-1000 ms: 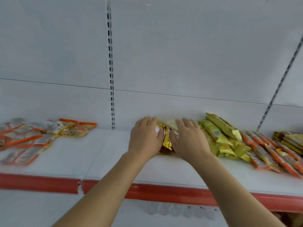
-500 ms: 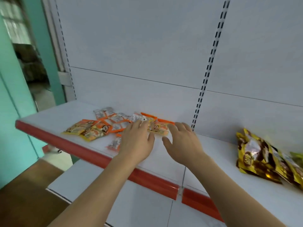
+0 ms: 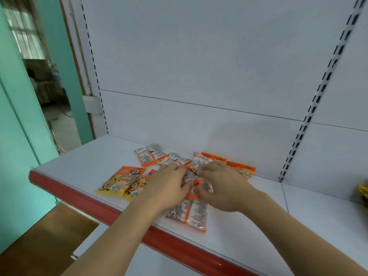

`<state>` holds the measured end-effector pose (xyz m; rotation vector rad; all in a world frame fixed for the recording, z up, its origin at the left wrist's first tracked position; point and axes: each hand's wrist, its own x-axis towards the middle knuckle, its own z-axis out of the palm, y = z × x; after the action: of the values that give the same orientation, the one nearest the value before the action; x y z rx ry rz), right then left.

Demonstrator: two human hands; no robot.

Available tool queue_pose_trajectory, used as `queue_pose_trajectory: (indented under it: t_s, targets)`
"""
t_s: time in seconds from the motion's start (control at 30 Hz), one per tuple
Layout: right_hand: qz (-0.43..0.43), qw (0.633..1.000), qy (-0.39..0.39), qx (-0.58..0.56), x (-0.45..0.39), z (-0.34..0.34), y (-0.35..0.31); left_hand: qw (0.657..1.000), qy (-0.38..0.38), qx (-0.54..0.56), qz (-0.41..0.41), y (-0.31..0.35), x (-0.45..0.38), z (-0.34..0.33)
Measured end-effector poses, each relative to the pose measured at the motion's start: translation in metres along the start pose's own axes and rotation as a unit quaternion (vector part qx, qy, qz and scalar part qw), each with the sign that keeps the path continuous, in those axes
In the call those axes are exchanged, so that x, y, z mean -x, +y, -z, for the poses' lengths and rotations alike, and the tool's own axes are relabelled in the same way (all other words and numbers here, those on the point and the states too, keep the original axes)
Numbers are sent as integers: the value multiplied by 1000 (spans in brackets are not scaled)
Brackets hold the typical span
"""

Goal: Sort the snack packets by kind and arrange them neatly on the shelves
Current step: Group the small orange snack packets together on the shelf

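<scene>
Several orange and white snack packets lie scattered on the white shelf (image 3: 85, 158). Two lie face up at the left (image 3: 119, 183), others face down at the back (image 3: 149, 157) and near the front edge (image 3: 189, 214). My left hand (image 3: 165, 186) and my right hand (image 3: 223, 186) meet over the middle of the pile. Their fingers are curled around a bunch of packets (image 3: 192, 179) held between them. Two more orange packets (image 3: 242, 169) stick out behind my right hand.
A red strip (image 3: 79, 195) runs along the shelf's front edge. A slotted upright (image 3: 310, 108) divides the back panel at the right. Gold packets (image 3: 363, 193) show at the far right edge. A teal wall (image 3: 18, 136) and a doorway stand at the left.
My view and both hands have swung left, from the gold and green packets to the orange pile. The hands have dropped onto that pile and closed on packets.
</scene>
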<state>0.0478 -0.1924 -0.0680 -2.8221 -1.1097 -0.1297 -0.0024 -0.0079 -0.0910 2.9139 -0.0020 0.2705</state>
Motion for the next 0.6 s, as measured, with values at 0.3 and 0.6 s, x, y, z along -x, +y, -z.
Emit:
queue_pose_trajectory:
  t_s: [0.3,0.6]
  targets:
    - [-113,993,24,-38,16,-8,-47,989,-33,73,-128,-37,-2,12]
    - [-137,965,221,-21,9,-18,-71,965,56,198,-160,-64,10,15]
